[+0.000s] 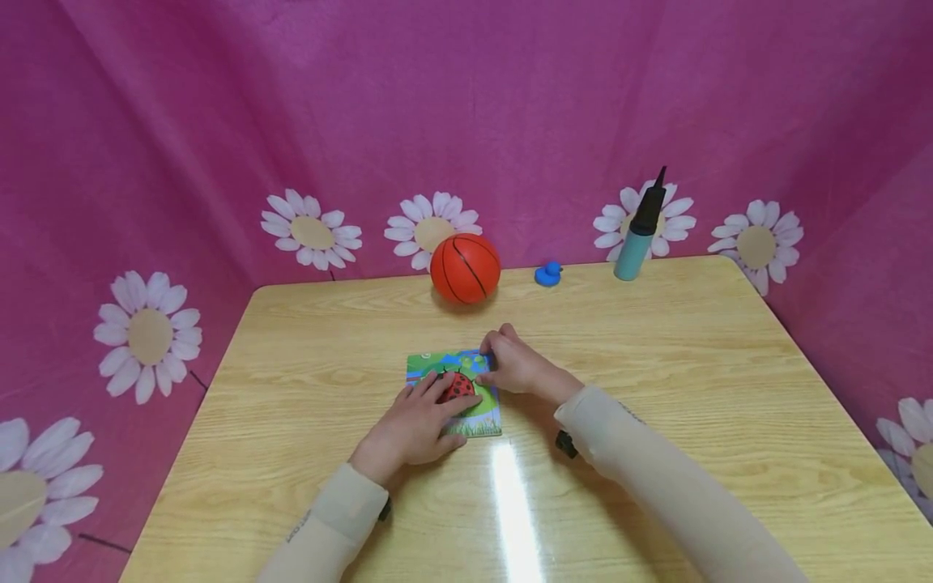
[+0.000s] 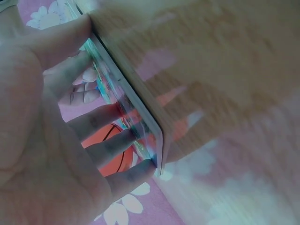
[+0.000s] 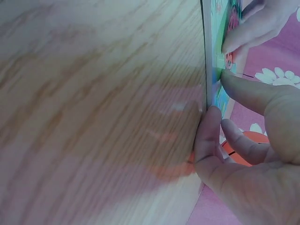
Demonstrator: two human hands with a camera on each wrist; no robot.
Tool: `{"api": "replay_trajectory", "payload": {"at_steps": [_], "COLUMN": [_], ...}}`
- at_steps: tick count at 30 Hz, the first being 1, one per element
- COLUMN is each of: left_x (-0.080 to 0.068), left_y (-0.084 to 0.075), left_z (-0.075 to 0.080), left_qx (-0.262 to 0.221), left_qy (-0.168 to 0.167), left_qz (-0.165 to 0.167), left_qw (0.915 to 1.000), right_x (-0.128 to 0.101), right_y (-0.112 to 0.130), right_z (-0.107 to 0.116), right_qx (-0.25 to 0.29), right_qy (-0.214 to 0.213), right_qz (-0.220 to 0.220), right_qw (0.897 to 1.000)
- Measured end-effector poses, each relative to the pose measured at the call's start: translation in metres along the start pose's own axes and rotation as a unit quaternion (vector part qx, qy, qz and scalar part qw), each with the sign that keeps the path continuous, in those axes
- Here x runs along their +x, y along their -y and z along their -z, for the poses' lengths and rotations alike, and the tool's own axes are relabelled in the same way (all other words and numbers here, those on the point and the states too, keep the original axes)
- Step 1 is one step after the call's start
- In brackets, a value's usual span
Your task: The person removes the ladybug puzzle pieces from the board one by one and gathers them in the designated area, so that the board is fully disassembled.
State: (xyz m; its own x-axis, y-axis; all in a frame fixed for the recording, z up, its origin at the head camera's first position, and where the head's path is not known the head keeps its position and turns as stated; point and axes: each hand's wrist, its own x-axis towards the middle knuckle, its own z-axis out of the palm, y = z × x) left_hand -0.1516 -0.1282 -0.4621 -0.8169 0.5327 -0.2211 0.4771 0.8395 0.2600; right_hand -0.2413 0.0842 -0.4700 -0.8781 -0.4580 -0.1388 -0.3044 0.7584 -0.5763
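Observation:
A flat picture puzzle board (image 1: 426, 364) with a red ladybug on green and blue lies at the middle of the wooden table (image 1: 656, 364). My left hand (image 1: 419, 421) lies on the board's near left part, its straight fingers (image 2: 105, 119) pressing the picture face (image 2: 136, 105). My right hand (image 1: 490, 360) is at the far right corner. Its thumb presses the face of the board (image 3: 216, 47) and a curled finger (image 3: 208, 126) sits against the board's edge, so the hand (image 3: 216, 93) pinches that corner. The hands hide much of the picture.
An orange basketball (image 1: 465, 268) rests at the table's far edge, with a small blue duck toy (image 1: 548, 274) and a teal hand pump (image 1: 641, 231) standing to its right. Pink cloth with daisies (image 1: 149, 336) walls in the table on three sides.

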Motion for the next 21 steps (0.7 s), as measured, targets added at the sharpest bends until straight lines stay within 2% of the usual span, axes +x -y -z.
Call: {"api": "replay_trajectory", "payload": {"at_steps": [5, 21], "left_x": [0.0005, 0.0021], "left_y": [0.0004, 0.0013], "left_z": [0.0002, 0.0013], "left_qx": [0.002, -0.026], "left_qy": [-0.009, -0.005], "left_qz": [0.004, 0.025], "left_qw": [0.9999, 0.9994], "right_x": [-0.0007, 0.0022], "right_y": [-0.0011, -0.0092], "right_z": [-0.0001, -0.0024], "right_qx": [-0.003, 0.009], "right_qy": [-0.004, -0.014], "right_qz": [0.009, 0.013], "right_qw": [1.000, 1.000]}}
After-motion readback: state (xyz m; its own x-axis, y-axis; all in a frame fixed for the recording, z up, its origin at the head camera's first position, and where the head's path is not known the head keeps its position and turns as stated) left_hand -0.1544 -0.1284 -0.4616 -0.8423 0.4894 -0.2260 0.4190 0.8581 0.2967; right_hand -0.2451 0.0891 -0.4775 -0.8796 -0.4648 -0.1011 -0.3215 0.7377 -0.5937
